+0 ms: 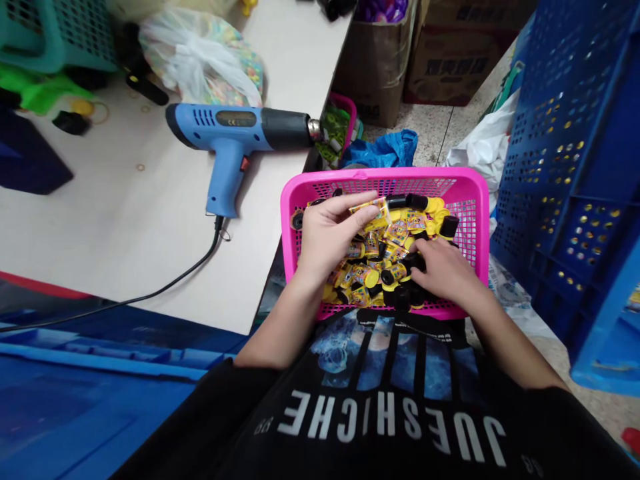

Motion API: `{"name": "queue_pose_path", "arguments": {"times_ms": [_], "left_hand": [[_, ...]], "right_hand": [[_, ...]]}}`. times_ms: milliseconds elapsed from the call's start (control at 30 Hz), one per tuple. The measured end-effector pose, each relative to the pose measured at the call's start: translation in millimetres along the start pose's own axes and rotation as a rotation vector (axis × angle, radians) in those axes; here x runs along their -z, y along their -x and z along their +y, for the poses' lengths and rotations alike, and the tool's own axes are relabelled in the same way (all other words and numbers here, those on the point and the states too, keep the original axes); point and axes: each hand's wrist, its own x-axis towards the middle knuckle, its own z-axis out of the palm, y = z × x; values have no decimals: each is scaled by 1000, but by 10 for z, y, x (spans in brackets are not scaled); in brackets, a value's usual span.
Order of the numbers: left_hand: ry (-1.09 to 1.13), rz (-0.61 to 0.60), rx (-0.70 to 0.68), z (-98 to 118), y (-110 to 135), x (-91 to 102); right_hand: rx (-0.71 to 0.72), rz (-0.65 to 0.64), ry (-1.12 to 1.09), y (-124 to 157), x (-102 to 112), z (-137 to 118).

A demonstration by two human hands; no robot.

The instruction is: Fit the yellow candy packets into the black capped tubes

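Note:
My left hand (327, 233) is over the left part of a pink basket (385, 175). Between its thumb and fingers it pinches a small clear plastic sleeve (383, 212) printed in yellow and other colours. My right hand (445, 267) reaches into the basket's right side. Its thumb and forefinger are apart, over small black pieces; whether it touches one I cannot tell. Under both hands lie many small yellow cylinders (367, 275) with printed wraps, some with black ends. Plain black cylinders (449, 227) and yellow pieces are mixed among them.
A blue heat gun (225, 130) lies on the white table (150, 220) at left, its black cord trailing left. Behind it sits a tied plastic bag (205, 57). Blue crates (560, 133) stand close at right. Cardboard boxes (450, 60) and a blue bag (387, 148) are beyond the basket.

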Motion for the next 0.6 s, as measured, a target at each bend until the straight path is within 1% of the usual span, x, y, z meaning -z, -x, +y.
{"name": "queue_pose_path", "arguments": {"times_ms": [67, 167, 200, 267, 300, 333, 400, 500, 600], "left_hand": [[18, -6, -3, -4, 0, 8], [-10, -17, 43, -39, 15, 36], [-23, -23, 64, -54, 23, 44], [-32, -43, 94, -78, 38, 53], [-30, -60, 104, -85, 46, 53], [-25, -81, 110, -86, 52, 49], [-9, -115, 107, -76, 65, 35], [26, -123, 86, -49, 84, 10], [38, -140, 95, -39, 104, -11]], "right_hand": [[56, 107, -248, -21, 15, 56], [220, 204, -745, -48, 74, 110], [253, 240, -919, -55, 101, 109], [261, 343, -1211, -69, 159, 72], [253, 399, -1313, -77, 190, 41], [254, 445, -1383, -86, 219, 6], [273, 470, -1433, -108, 263, -59], [289, 435, -1390, -137, 276, -100], [281, 438, -1279, -143, 252, -69]]}}
